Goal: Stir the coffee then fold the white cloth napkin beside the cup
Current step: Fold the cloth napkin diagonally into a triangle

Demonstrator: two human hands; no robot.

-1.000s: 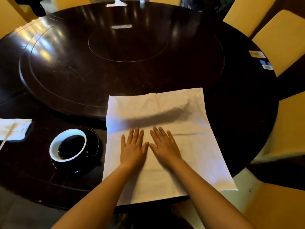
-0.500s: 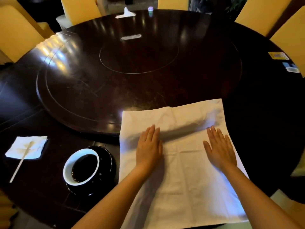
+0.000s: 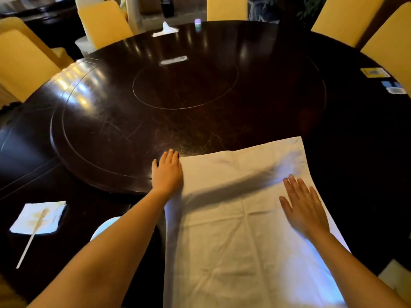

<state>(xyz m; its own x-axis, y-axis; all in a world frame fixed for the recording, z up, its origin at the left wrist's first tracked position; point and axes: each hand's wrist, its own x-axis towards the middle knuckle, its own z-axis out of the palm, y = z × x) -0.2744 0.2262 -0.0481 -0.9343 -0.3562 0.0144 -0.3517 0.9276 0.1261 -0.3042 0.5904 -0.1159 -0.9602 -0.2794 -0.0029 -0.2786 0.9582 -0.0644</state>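
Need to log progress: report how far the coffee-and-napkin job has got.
Stirring looks done: the stir stick lies on a stained paper napkin. In hand: the left hand and right hand lie flat near the edges of the spread white cloth napkin. Left: no fold made yet.

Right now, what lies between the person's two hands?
In the head view, only the white cloth napkin, spread flat, lies between the left hand at its left edge and the right hand resting on it.
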